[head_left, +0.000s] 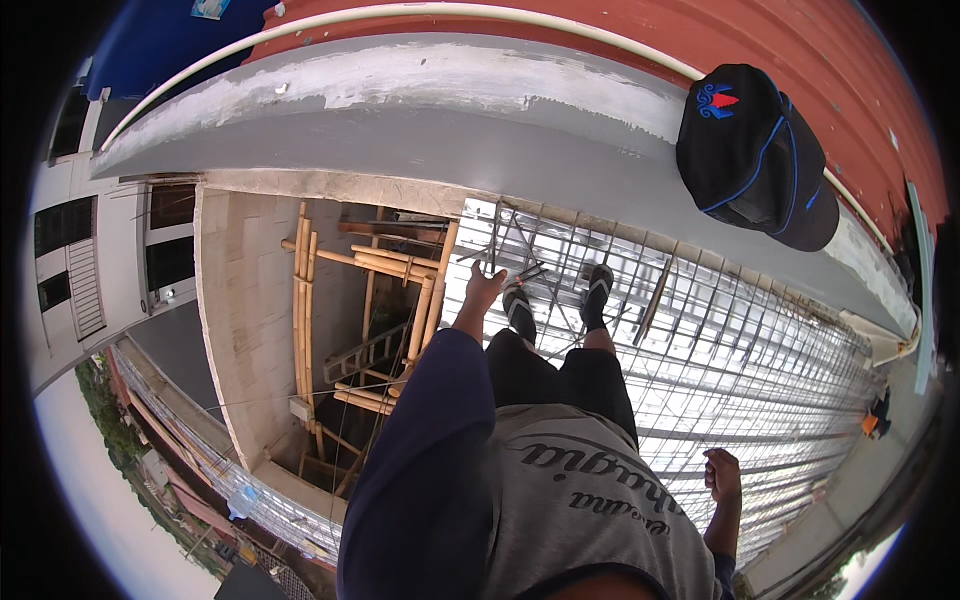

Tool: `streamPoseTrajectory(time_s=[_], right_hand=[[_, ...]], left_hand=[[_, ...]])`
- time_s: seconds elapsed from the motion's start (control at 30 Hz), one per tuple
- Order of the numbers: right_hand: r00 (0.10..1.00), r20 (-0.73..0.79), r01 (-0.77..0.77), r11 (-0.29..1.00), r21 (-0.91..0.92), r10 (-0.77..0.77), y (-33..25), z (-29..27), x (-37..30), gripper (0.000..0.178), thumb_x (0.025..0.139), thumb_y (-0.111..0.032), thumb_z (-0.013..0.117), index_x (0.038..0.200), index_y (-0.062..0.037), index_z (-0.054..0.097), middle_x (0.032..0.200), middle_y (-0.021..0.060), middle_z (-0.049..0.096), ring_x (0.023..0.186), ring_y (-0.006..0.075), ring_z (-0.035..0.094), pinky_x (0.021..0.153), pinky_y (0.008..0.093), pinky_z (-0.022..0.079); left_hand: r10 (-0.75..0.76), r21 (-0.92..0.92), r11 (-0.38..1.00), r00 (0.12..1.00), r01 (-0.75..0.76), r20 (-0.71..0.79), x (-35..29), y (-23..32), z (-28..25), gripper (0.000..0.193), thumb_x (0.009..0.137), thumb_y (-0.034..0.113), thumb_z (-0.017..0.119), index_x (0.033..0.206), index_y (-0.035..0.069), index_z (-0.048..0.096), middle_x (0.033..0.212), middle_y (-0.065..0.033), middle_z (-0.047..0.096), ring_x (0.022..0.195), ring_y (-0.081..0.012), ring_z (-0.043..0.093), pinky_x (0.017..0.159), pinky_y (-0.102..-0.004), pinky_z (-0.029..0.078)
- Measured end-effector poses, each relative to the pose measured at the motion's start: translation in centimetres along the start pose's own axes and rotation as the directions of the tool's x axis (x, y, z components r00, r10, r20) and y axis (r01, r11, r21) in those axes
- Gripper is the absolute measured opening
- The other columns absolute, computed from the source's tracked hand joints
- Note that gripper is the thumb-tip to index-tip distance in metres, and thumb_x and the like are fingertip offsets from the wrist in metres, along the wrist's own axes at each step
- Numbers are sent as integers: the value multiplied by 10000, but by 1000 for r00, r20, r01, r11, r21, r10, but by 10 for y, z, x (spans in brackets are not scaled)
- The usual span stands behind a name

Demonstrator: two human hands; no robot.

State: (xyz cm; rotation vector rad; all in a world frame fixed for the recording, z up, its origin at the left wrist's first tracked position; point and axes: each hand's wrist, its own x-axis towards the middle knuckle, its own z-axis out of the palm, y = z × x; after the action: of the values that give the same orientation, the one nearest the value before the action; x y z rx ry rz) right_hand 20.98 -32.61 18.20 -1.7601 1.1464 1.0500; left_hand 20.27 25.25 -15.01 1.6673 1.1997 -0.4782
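Observation:
My left hand [485, 285] reaches forward with its fingers apart, just beside the upper left corner of a steel rebar grid [690, 350]. Thin dark bars cross close to its fingertips; I cannot tell whether it touches one. Out to my right side hangs my right hand [722, 472], its fingers curled in; whatever they hold, if anything, is hidden. My dark shoes [597, 290] stand on the grid, over shiny pale sheeting. Between the left hand and the shoes lie some short dark rods [530, 272].
Left of me gapes an opening with bamboo scaffolding [305, 310] and a ladder [368, 352] inside. Ahead runs a grey plastered wall [400, 130], with a black cap [755, 150] on it and a pale pipe [440, 10] behind. Another person [878, 415] is at far right.

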Motion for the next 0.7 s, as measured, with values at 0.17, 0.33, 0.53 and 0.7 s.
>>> streamPoseTrajectory(time_s=[0.17, 0.33, 0.53, 0.7], right_hand=[[987, -118, -115, 993, -9, 113, 30, -7, 1, 116, 894, -200, 575, 878, -85, 580, 576, -39, 410, 400, 60, 330, 343, 224, 229], [990, -85, -107, 994, 30, 109, 25, -12, 19, 138, 888, -218, 569, 895, -81, 585, 575, -48, 409, 401, 48, 339, 338, 217, 238], [982, -144, -121, 993, 7, 121, 16, -9, 27, 129, 860, -218, 602, 866, -89, 604, 558, -46, 414, 386, 48, 334, 328, 221, 245], [982, -145, -128, 991, -26, 123, 12, -11, 38, 116, 852, -224, 621, 842, -111, 601, 545, -52, 412, 381, 42, 332, 328, 216, 242]], left_hand=[[-25, -85, 996, 1000, 26, 7, 40, 0, 26, 417, 828, 227, 667, 1203, 68, 578, 1006, -201, 669, 953, -341, 648, 817, -436, 499], [301, 224, 937, 946, -270, -121, 47, 24, 22, 248, 869, 122, 541, 1083, 71, 656, 995, -205, 666, 898, -354, 650, 810, -417, 514], [464, 529, 781, 875, -331, -136, 76, 94, -14, 303, 898, 133, 496, 1171, 83, 620, 1041, -205, 657, 976, -368, 629, 828, -431, 512], [504, 578, 725, 860, -375, -74, 93, 119, -27, 236, 941, 223, 487, 1096, 105, 621, 973, -189, 671, 895, -355, 656, 760, -448, 533]])
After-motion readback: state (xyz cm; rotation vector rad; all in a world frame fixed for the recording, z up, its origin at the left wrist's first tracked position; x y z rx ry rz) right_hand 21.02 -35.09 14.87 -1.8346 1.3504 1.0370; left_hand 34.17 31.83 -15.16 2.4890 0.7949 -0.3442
